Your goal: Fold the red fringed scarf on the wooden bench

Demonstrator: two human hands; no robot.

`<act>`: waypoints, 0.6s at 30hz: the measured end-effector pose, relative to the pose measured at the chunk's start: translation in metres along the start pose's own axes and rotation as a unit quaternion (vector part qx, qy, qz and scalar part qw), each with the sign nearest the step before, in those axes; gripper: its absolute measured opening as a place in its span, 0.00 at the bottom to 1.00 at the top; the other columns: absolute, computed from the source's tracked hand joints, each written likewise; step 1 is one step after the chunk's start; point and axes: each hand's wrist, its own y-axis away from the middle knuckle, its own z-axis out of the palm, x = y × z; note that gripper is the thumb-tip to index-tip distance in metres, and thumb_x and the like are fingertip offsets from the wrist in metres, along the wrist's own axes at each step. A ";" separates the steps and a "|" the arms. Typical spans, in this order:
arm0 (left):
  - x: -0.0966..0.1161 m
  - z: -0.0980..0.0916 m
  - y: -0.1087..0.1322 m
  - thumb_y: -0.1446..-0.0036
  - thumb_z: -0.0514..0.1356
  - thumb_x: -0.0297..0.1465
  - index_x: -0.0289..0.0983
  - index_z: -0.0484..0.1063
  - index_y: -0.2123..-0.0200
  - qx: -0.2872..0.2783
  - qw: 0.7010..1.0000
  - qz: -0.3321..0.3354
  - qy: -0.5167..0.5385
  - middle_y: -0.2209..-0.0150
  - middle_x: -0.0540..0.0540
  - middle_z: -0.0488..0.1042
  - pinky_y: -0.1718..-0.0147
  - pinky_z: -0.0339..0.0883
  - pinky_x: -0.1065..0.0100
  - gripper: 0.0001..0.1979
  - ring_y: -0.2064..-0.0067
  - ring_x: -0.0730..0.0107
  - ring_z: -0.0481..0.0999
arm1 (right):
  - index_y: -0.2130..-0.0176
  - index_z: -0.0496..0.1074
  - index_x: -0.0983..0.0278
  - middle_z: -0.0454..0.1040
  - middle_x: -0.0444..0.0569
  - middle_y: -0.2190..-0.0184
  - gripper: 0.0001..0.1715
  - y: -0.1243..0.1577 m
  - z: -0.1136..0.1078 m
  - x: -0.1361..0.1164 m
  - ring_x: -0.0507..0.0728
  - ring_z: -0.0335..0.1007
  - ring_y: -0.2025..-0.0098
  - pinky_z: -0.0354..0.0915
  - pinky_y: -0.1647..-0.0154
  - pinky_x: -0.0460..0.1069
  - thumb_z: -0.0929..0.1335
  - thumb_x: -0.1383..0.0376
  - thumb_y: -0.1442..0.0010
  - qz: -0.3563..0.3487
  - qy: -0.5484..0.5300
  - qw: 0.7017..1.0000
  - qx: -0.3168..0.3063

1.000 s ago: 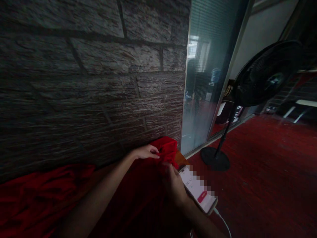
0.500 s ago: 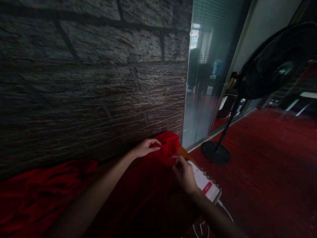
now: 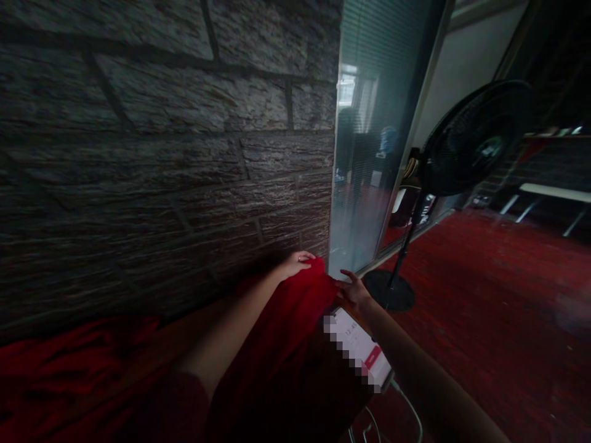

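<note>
A red cloth point(image 3: 281, 332) lies spread over a table top that stands against a dark brick wall. My left hand point(image 3: 298, 263) grips the cloth's far corner next to the wall, fingers closed on the fabric. My right hand point(image 3: 353, 289) rests at the cloth's right far edge, fingers partly stretched out, touching the fabric. A phone point(image 3: 360, 354) with a lit screen lies on the table's right edge, just below my right forearm.
More bunched red cloth point(image 3: 55, 375) lies at the left. A black standing fan point(image 3: 471, 147) stands on the red carpet to the right, in front of a glass partition point(image 3: 369, 154). A white cable point(image 3: 406, 406) hangs from the phone.
Both hands have moved away from me toward the far edge of the table, drawing the cloth's corner flatter. The right hand has gone from a pinch to a looser, more stretched pose.
</note>
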 end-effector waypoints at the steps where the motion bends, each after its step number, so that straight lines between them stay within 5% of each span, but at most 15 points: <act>1: -0.004 -0.002 0.001 0.58 0.67 0.21 0.32 0.75 0.63 -0.003 1.000 -0.002 0.008 0.59 0.42 0.80 0.50 0.64 0.61 0.15 0.57 0.64 0.76 | 0.59 0.66 0.58 0.78 0.42 0.74 0.31 -0.003 -0.002 0.001 0.56 0.75 0.72 0.69 0.74 0.48 0.73 0.74 0.65 0.002 -0.005 1.000 -0.009; 9: 0.000 -0.024 0.011 0.65 0.59 0.16 0.32 0.77 0.64 -0.009 0.998 -0.022 0.065 0.66 0.47 0.77 0.59 0.64 0.68 0.20 0.63 0.70 0.73 | 0.62 0.72 0.59 0.74 0.39 0.77 0.29 -0.023 0.001 0.004 0.52 0.70 0.76 0.64 0.78 0.45 0.71 0.76 0.67 -0.003 0.020 0.999 -0.041; 15: 0.005 -0.025 0.029 0.66 0.60 0.18 0.34 0.76 0.67 -0.007 0.992 -0.006 0.124 0.71 0.52 0.72 0.64 0.59 0.72 0.18 0.67 0.75 0.69 | 0.56 0.76 0.64 0.77 0.43 0.71 0.32 -0.009 -0.005 0.002 0.53 0.71 0.71 0.64 0.71 0.46 0.75 0.71 0.65 -0.041 0.087 0.977 -0.190; 18: 0.003 -0.027 0.035 0.67 0.60 0.18 0.34 0.75 0.70 -0.020 0.990 -0.008 0.141 0.74 0.53 0.70 0.66 0.58 0.72 0.16 0.70 0.76 0.67 | 0.53 0.76 0.64 0.78 0.46 0.68 0.33 -0.002 -0.005 0.004 0.53 0.70 0.71 0.61 0.74 0.46 0.79 0.65 0.62 -0.033 0.167 0.965 -0.201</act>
